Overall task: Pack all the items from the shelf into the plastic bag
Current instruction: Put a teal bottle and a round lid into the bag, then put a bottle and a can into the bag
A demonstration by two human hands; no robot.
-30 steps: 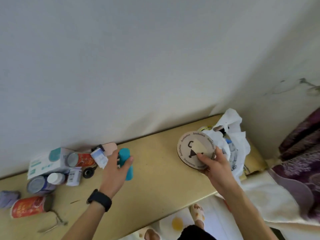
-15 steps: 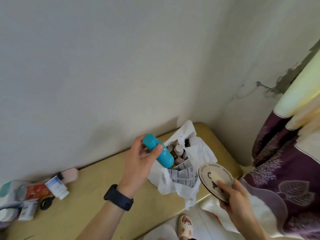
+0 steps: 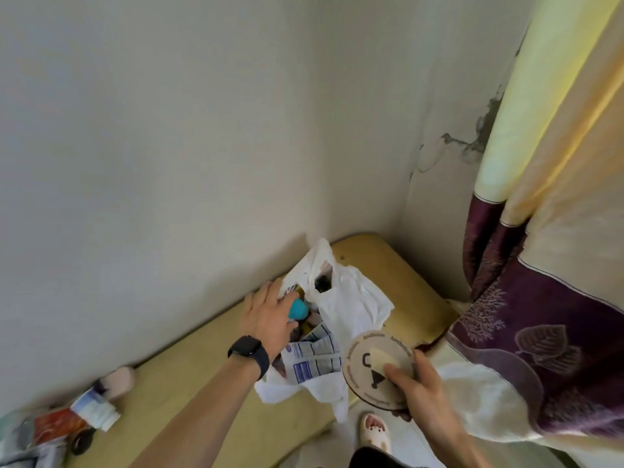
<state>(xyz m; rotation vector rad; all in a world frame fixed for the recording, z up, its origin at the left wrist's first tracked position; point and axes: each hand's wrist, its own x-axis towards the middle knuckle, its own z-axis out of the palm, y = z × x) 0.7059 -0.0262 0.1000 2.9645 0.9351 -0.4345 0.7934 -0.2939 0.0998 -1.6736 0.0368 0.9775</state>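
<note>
Now the left hand (image 3: pixel 268 319) has brought the teal bottle (image 3: pixel 298 309) down into the mouth of the plastic bag (image 3: pixel 354 298), and its fingers curl around the bottle. The bag sits near the right end of the shelf (image 3: pixel 388 265). The right hand (image 3: pixel 422 390) grips a round disc (image 3: pixel 368 366) just beside the bag, at the shelf's front edge.

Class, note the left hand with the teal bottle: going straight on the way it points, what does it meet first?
The left hand with the teal bottle would likely first meet the plastic bag at its open mouth; depth is unclear.
</note>
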